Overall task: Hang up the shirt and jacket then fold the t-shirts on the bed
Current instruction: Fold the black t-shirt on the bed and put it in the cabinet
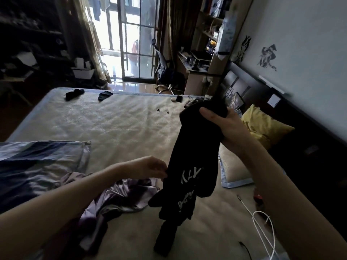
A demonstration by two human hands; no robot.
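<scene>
A black t-shirt point(193, 166) with white lettering hangs bunched above the bed point(116, 124). My right hand point(225, 126) grips its top end, raised over the right side of the mattress. My left hand point(150, 167) reaches in from the left and its fingertips pinch the shirt's left edge near the lettering. A crumpled purple and white t-shirt point(120, 199) lies on the mattress below my left forearm. The black shirt's lower end dangles near the bed's front.
A blue patterned quilt point(37, 166) covers the bed's left front. A yellow pillow point(262, 126) and a pale pillow point(232, 169) sit at the right by the headboard. White cable point(262, 228) loops at the right front. Two dark small garments point(75, 93) lie at the far edge.
</scene>
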